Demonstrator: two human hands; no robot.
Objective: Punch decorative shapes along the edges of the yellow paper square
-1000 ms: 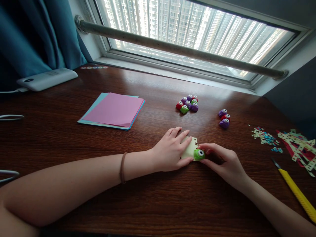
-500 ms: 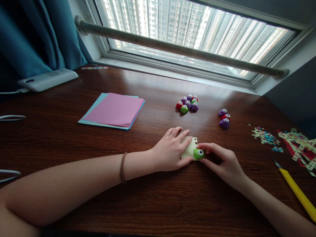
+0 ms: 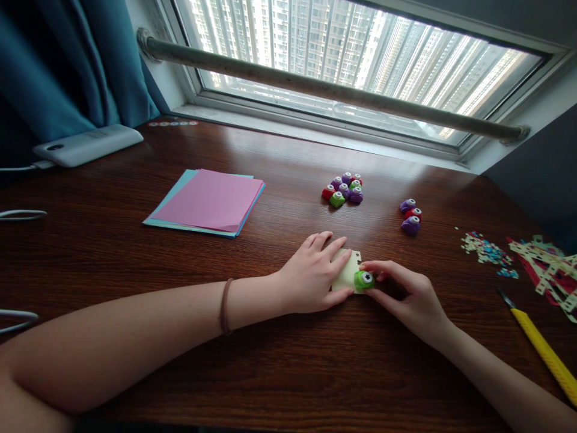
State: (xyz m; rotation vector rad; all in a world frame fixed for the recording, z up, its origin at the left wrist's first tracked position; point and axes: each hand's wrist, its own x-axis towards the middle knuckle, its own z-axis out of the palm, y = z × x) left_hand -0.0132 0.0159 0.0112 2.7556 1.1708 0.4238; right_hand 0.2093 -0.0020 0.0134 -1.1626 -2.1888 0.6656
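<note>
Flat and spread, the left hand [image 3: 313, 270] pins the pale paper [image 3: 348, 272] while the right hand [image 3: 408, 294] pinches the green punch [image 3: 363, 279].

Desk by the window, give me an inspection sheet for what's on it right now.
Surface: dark wooden desk.
Job's things: green punch on cream paper.
Clutter: pink and blue paper stack, punch cluster, three more punches, paper scraps, yellow knife.
Grippers: left hand flat on the paper; right hand grips the punch.
Cables: white cables at left edge.
Surroundings: window, blue curtain, white device.
</note>
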